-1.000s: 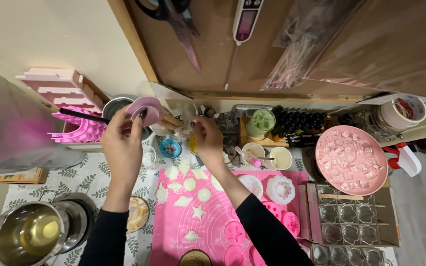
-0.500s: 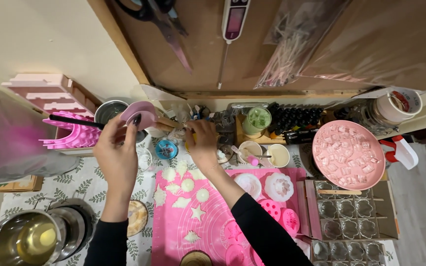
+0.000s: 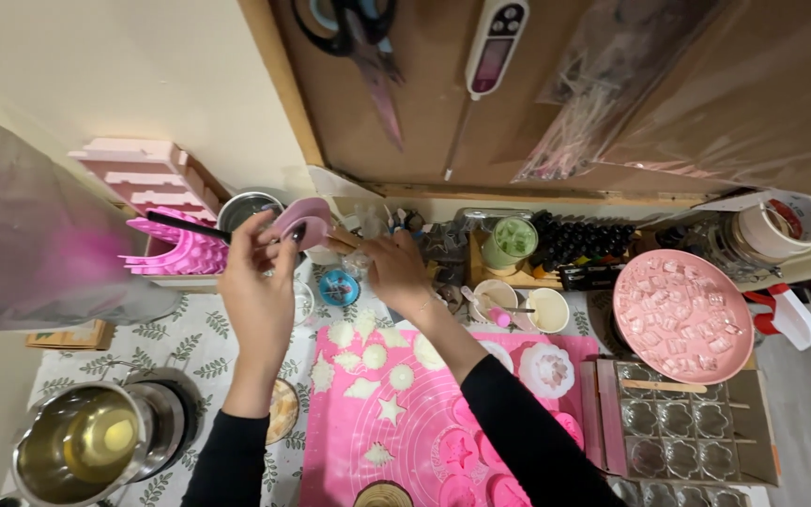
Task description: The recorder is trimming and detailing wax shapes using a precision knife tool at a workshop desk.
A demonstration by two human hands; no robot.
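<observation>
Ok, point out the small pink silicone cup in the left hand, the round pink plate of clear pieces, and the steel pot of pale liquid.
small pink silicone cup (image 3: 304,222), head view, on its rim.
round pink plate (image 3: 633,274), head view, left rim.
steel pot (image 3: 38,422), head view, near rim.

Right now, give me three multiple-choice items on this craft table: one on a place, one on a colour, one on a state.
1. Where is the round plate of clear pieces?
A. right of the mat
B. left of the mat
C. on the wall

2. What colour is the mat with the star shapes?
A. green
B. pink
C. black

3. What is the left hand doing?
A. lying flat
B. holding a small pink cup up
C. inside the steel pot

Key: 1 A, it sits at the table's right side; 2 B, plainly pink; 3 B, fingers pinch the cup.
</observation>
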